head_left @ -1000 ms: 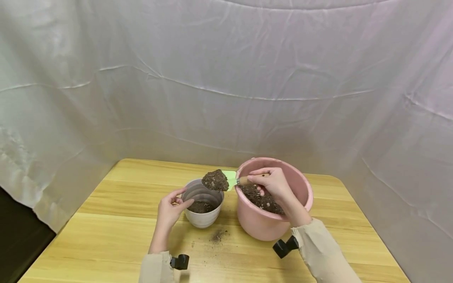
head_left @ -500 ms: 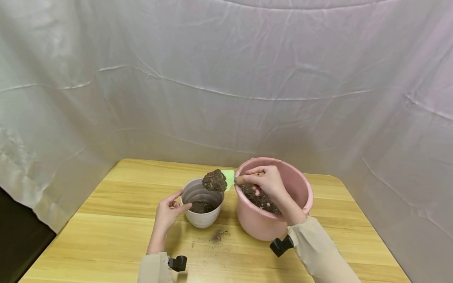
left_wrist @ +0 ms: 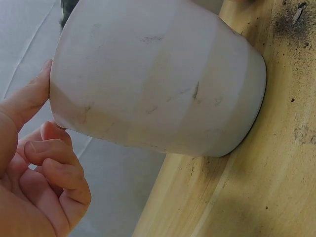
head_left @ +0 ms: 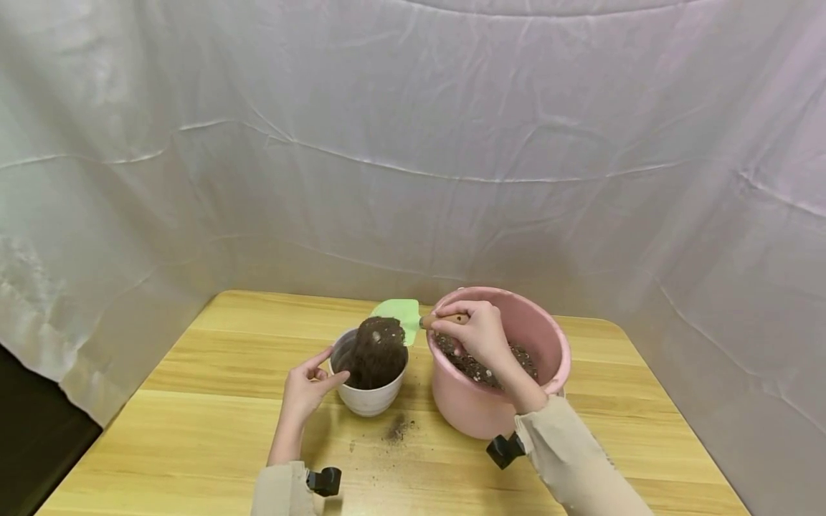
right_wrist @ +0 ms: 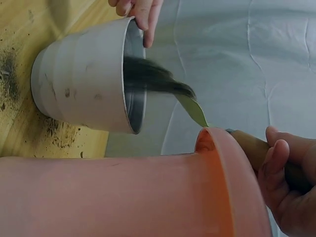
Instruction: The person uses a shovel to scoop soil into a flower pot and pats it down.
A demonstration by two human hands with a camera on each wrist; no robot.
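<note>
A white pot (head_left: pixel 368 398) stands on the wooden table (head_left: pixel 193 430), left of a pink bucket (head_left: pixel 477 412) that holds dark soil. My left hand (head_left: pixel 334 364) pinches the pot's near-left rim, the thumb (left_wrist: pixel 29 98) pressed on the outer wall. My right hand (head_left: pixel 454 326) grips the wooden handle (right_wrist: pixel 249 145) of a green trowel (head_left: pixel 396 312) above the bucket's left rim. The blade is tipped down, and soil (head_left: pixel 376 355) slides off it into the pot. In the right wrist view, the soil stream (right_wrist: pixel 153 79) runs from the blade (right_wrist: pixel 195 111) into the pot's mouth.
Spilled soil (head_left: pixel 396 430) lies on the table in front of the gap between pot and bucket. A white cloth backdrop (head_left: pixel 413 143) hangs close behind and on both sides. The table's left edge drops to a dark floor.
The right hand has rolled the trowel, so the blade tilts down. The heap of soil that sat on it now pours into the white pot. The left hand stays on the rim.
</note>
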